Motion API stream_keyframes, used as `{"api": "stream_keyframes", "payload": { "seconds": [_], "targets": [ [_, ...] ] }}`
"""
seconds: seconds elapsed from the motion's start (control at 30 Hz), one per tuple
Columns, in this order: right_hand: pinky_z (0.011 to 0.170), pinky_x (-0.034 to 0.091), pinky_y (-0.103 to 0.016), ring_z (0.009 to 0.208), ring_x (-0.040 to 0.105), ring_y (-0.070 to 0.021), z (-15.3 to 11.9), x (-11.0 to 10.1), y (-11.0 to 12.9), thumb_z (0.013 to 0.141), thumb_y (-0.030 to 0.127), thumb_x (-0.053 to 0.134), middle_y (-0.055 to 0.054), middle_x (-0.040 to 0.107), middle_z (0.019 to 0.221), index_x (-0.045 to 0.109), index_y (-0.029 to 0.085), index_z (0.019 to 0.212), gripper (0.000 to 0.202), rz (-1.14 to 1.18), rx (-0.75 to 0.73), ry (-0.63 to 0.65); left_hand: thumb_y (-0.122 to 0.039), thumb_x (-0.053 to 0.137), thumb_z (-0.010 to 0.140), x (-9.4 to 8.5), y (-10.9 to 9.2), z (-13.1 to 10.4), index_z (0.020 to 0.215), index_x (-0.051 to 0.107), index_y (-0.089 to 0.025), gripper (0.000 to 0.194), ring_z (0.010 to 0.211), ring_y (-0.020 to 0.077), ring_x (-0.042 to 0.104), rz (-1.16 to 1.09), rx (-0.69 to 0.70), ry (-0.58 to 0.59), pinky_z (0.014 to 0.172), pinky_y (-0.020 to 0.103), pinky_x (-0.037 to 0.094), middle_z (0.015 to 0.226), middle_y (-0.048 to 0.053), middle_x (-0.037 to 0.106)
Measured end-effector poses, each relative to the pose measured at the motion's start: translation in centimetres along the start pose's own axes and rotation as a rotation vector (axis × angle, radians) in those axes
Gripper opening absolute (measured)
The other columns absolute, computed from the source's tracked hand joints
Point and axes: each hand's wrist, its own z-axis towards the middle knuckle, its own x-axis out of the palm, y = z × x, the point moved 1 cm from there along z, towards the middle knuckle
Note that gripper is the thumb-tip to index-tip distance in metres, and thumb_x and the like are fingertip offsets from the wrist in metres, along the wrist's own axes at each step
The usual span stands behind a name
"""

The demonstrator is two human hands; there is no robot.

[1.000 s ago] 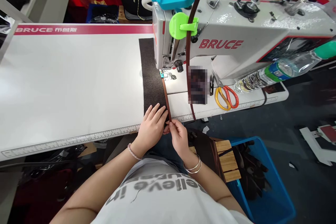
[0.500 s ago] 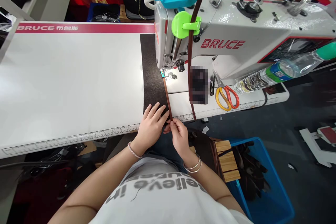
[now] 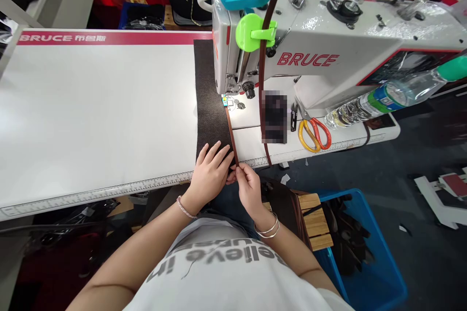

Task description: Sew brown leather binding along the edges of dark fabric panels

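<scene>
Flat palm on the cloth, fine pinch on the trim

The dark fabric [image 3: 209, 87] lies lengthwise on the bench [image 3: 109, 107], its right edge at the needle area of the sewing machine [image 3: 302, 34]. A narrow brown strip [image 3: 232, 138] runs along that edge, from the small blue foot [image 3: 224, 101] towards the person. Strip and edge lie together, presumably so that both meet the foot in line.

The left hand [image 3: 208, 172] rests palm down near the front of the fabric, fingers open and slightly spread, clasping nothing; the broad contact seems meant to flatten the cloth and steady its direction. The right hand [image 3: 250, 189] has a nearly closed grip, thumb and forefinger pinching the strip at the bench's front edge, a hold suited to fine control of where the trim sits. Whether that pinch also takes in fabric cannot be told, as the fingers hide it.

A second length of brown strip [image 3: 261, 68] hangs past the green clip [image 3: 251, 33], which probably guides it clear of the needle. The scissors [image 3: 314, 133] and black snips [image 3: 294, 116] lie to the right, close enough to reach yet out of the cloth's path.
</scene>
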Motion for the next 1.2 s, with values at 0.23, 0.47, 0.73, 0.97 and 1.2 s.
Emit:
{"api": "stream_keyframes", "payload": {
  "seconds": [0.23,0.47,0.73,0.97,1.2],
  "targets": [
    [0.057,0.054,-0.029,0.055,0.061,-0.0151,0.01,-0.01,-0.09,0.093,0.048,0.053,0.001,0.062,0.063,0.061,0.021,0.088,0.028,0.008,-0.002,0.0,-0.02,0.044,0.095,0.11,-0.11,-0.05,0.129,0.06,-0.016,0.037,0.135,0.0331,0.045,0.006,-0.01,0.007,0.113,0.056,0.034,0.138,0.012,0.058],
    [0.058,0.055,-0.029,0.056,0.061,-0.0154,0.0,-0.03,-0.09,0.092,0.047,0.054,0.0,0.062,0.063,0.061,0.021,0.088,0.027,0.005,0.001,-0.003,-0.022,0.045,0.095,0.02,-0.26,-0.08,0.128,0.06,-0.013,0.038,0.134,0.0339,0.045,0.008,-0.009,-0.006,0.113,0.055,0.034,0.137,0.012,0.058],
    [0.06,0.056,-0.03,0.057,0.062,-0.0156,-0.06,-0.05,-0.02,0.092,0.048,0.054,-0.001,0.063,0.064,0.062,0.02,0.089,0.029,-0.015,0.005,-0.004,-0.021,0.044,0.095,0.05,-0.18,-0.16,0.13,0.059,-0.016,0.039,0.136,0.0331,0.044,-0.014,-0.018,0.005,0.114,0.056,0.032,0.138,0.012,0.058],
    [0.059,0.055,-0.029,0.056,0.061,-0.0152,-0.05,0.01,0.03,0.092,0.048,0.054,0.0,0.063,0.064,0.063,0.02,0.087,0.03,-0.023,0.001,0.0,-0.021,0.044,0.094,0.12,-0.15,-0.18,0.129,0.06,-0.013,0.039,0.135,0.0338,0.044,0.003,-0.013,-0.002,0.114,0.056,0.032,0.138,0.012,0.058],
    [0.056,0.054,-0.028,0.054,0.061,-0.0145,0.04,-0.04,-0.01,0.093,0.046,0.054,0.0,0.063,0.062,0.062,0.02,0.088,0.028,-0.004,-0.004,-0.006,-0.021,0.044,0.095,-0.05,-0.08,-0.15,0.127,0.061,-0.012,0.037,0.134,0.034,0.046,0.026,-0.008,-0.007,0.113,0.056,0.034,0.137,0.013,0.059]
  ]
}}
